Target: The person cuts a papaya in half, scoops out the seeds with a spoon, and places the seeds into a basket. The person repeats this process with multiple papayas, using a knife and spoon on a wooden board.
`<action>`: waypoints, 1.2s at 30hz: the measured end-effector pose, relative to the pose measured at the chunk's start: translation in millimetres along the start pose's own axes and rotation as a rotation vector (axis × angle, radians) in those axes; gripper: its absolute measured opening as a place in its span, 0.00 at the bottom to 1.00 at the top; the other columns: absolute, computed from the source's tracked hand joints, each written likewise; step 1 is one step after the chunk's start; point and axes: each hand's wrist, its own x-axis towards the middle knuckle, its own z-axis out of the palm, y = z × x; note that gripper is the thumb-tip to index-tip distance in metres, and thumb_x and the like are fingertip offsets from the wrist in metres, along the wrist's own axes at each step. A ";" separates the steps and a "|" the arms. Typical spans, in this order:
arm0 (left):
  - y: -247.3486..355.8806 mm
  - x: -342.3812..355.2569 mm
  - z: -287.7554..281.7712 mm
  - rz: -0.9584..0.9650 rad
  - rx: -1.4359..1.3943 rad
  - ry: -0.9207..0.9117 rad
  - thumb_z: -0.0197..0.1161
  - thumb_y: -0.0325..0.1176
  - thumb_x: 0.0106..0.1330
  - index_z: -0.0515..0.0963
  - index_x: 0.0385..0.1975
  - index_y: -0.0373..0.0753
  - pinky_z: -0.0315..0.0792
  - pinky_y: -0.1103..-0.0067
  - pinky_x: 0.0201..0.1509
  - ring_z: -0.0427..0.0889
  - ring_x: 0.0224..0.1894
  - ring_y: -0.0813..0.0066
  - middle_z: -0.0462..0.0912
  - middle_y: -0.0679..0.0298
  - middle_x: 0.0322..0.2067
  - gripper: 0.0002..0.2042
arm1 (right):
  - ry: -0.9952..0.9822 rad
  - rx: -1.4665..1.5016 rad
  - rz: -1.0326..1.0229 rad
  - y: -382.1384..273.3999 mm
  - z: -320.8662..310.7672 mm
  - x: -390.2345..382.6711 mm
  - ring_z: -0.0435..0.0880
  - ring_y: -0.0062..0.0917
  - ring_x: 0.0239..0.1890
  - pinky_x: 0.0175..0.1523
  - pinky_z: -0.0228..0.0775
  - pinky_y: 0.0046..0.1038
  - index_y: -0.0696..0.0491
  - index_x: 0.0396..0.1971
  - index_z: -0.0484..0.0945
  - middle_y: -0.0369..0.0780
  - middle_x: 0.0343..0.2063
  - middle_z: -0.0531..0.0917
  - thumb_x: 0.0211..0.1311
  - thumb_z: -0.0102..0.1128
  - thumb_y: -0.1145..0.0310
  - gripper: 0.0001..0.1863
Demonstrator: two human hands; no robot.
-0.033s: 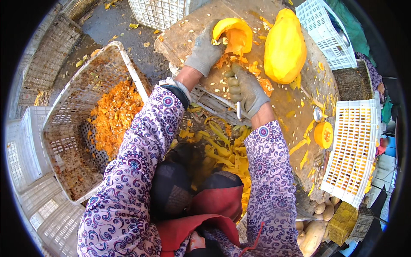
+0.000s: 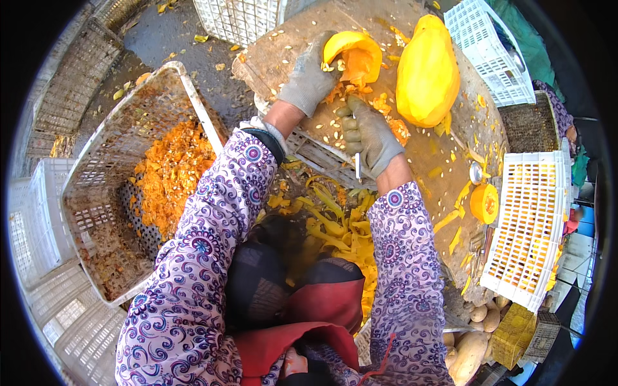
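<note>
Grips the hollowed pumpkin piece [image 2: 353, 55] by its left rim with the gloved left hand [image 2: 308, 76], with fingertips mostly hidden; cannot tell how far apart. Holds it at the board [image 2: 277, 58], between the left corner and the whole peeled pumpkin [image 2: 428, 71] near the far right edge. Clenches the gloved right hand [image 2: 373, 136] just by the near edge, with fingers [image 2: 351, 136] curled around a white-ended tool [image 2: 358, 166]; cannot make out its other end. Shows orange pulp [image 2: 382, 103] beside the right hand, and a cut pumpkin chunk [image 2: 484, 203] by the right edge.
</note>
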 end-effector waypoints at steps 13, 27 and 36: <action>6.6 0.1 -1.4 -0.015 0.002 0.003 0.63 0.30 0.53 0.65 0.56 0.38 0.69 0.68 0.53 0.74 0.50 0.49 0.75 0.45 0.45 0.28 | 0.081 -0.311 -0.228 -17.4 7.2 24.1 0.64 0.16 0.15 0.20 0.56 0.20 0.55 0.28 0.74 0.33 0.16 0.70 0.65 0.44 0.46 0.25; 1.4 -0.2 0.4 -0.058 0.017 0.044 0.62 0.26 0.54 0.65 0.57 0.38 0.70 0.73 0.53 0.77 0.50 0.59 0.76 0.50 0.47 0.28 | 0.111 -0.457 -0.208 -1.9 4.7 13.2 0.72 0.25 0.23 0.31 0.65 0.27 0.57 0.32 0.76 0.39 0.22 0.77 0.65 0.43 0.48 0.25; 2.2 0.9 -0.5 -0.028 -0.072 0.022 0.63 0.29 0.53 0.66 0.55 0.38 0.70 0.68 0.52 0.74 0.50 0.49 0.74 0.47 0.47 0.26 | -0.012 -0.383 -0.195 -15.9 7.6 26.4 0.69 0.19 0.20 0.27 0.65 0.23 0.55 0.32 0.75 0.35 0.21 0.74 0.66 0.43 0.47 0.24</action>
